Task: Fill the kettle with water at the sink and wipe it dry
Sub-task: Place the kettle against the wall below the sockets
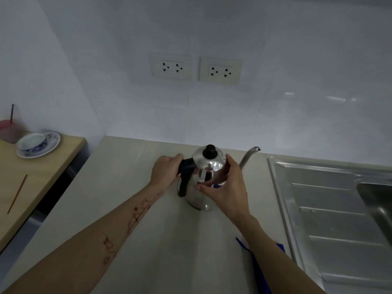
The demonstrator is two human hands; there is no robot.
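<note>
A shiny steel kettle [206, 177] with a black lid knob, a black handle and a thin curved spout stands upright on the pale counter [131, 209]. My left hand [164, 172] is wrapped around the black handle on the kettle's left. My right hand [228, 187] is cupped against the kettle's right side, fingers spread over its body. A blue cloth [259, 270] lies on the counter under my right forearm, partly hidden. The steel sink [373, 200] shows at the far right, only its basin edge in view.
The ribbed steel drainboard [326, 219] lies between the kettle and the sink. Left of the counter, a wooden table [36, 172] holds a cup on a saucer [38, 144], a pink container and a thin stick. Two wall sockets [196, 67] sit on the tiled wall behind.
</note>
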